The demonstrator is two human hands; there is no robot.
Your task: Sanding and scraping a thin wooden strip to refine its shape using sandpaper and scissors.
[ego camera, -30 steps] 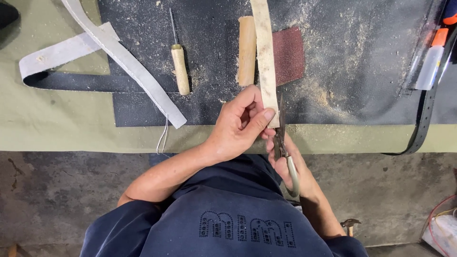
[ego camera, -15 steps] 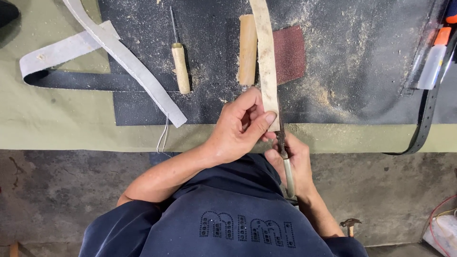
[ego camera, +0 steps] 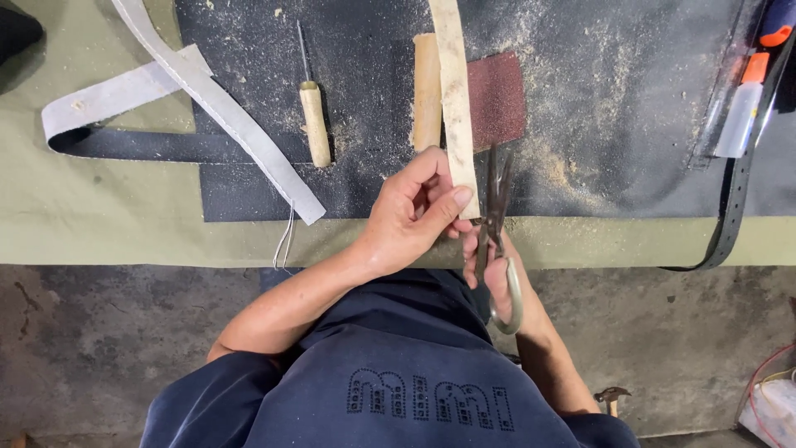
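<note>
The pale leather strip (ego camera: pixel 454 99) runs up from the left hand (ego camera: pixel 410 220) and is cut off by the top edge, so its far end cannot be seen; its near end is hidden behind that hand's thumb and fingers. Most of the right hand (ego camera: pixel 502 274) is tucked under the left hand and the scissors (ego camera: pixel 496 236), leaving its grip on the handle loops only partly visible. Just beyond the left hand, a wooden handle (ego camera: pixel 426 91) lies half covered by the strip. Far right of the hands, the black belt (ego camera: pixel 734 207) and glue bottle (ego camera: pixel 740 104) run out of view at the edge. Below the right forearm, a small hammer (ego camera: pixel 611 398) is partly hidden.
</note>
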